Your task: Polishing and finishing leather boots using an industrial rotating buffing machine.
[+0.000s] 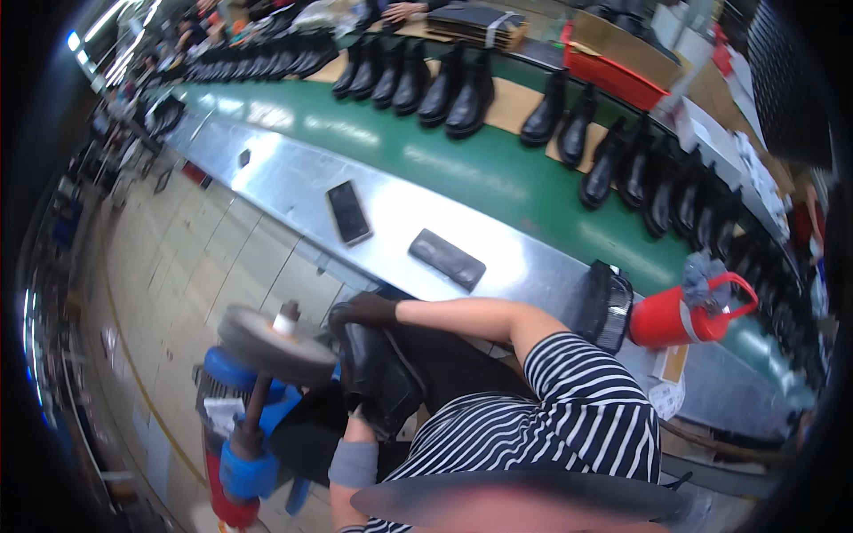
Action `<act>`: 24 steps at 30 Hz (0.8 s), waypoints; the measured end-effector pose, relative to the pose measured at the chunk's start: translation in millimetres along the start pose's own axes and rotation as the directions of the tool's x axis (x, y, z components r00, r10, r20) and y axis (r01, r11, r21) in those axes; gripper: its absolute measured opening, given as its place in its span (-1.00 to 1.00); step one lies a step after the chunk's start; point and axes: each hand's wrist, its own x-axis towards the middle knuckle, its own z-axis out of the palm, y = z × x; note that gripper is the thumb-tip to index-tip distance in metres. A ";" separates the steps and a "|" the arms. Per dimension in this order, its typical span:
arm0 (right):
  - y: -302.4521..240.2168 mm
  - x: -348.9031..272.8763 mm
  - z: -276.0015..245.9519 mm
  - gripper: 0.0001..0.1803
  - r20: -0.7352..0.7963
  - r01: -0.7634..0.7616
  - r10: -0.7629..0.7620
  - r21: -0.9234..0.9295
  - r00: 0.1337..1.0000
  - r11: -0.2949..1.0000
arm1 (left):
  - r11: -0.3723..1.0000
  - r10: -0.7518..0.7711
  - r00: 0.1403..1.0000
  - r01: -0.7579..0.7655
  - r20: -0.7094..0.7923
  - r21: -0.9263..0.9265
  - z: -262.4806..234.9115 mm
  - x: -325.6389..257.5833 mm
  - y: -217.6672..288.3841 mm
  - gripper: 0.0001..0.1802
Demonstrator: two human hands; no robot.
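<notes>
A black ankle boot (366,362) is held against the side of a grey buffing wheel (275,345), at or close to its rim. My right hand (362,311), in a dark glove, is closed over the far end of the boot. My left hand (362,409), above a grey wrist cuff, supports the boot from its near end; its fingers are mostly hidden by the boot. The wheel looks blurred and sits on a shaft from a blue machine (249,471).
A metal ledge (293,164) carries a phone (348,213), a dark flat case (447,259) and a red tumbler (666,318). Beyond it, several black boots (458,93) line a green conveyor belt (426,164). A red bin (613,75) stands at the back; another person's hand (404,11) shows there.
</notes>
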 end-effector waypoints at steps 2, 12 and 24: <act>55.5 -0.2 38.9 -0.44 -0.077 0.121 -0.105 0.229 0.991 0.966 | 0.991 0.051 0.979 -0.025 -0.196 0.134 -24.1 -12.1 -5.0 -0.37; -19.0 -0.7 45.6 -0.31 0.488 -0.537 -0.237 0.811 0.840 -0.231 | 0.897 -0.104 0.975 0.008 -0.194 -0.442 5.3 -30.5 24.6 -0.42; -18.7 -23.8 22.5 0.06 0.420 -0.520 -0.379 0.826 0.824 -0.216 | 0.791 -0.248 0.965 0.150 -0.086 -0.593 43.4 -48.0 45.0 -0.41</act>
